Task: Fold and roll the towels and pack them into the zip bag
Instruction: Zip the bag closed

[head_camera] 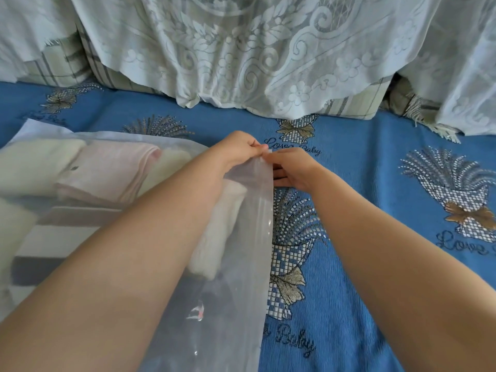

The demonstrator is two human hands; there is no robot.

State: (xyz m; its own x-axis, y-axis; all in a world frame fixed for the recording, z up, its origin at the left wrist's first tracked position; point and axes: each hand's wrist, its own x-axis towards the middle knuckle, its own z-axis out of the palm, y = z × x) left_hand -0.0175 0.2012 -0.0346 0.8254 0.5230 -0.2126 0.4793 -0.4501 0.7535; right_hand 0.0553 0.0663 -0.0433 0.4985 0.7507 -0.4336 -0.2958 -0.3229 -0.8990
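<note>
Both hands meeting at far end of zip strip: left hand (239,148) and right hand (291,167) each pinching top corner of frosted translucent plastic zip bag (241,264). Bag flat on blue woven bedspread with wheat-sheaf print (375,183), toward its left edge, mouth running along bag's right side. Inside bag: cream, pale pink and grey-and-white striped folded towels (107,173). White lace curtain (255,49) draped along bedspread's far edge.

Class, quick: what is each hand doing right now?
Left hand: pinches the far corner of the zip bag.
Right hand: pinches the same corner.
</note>
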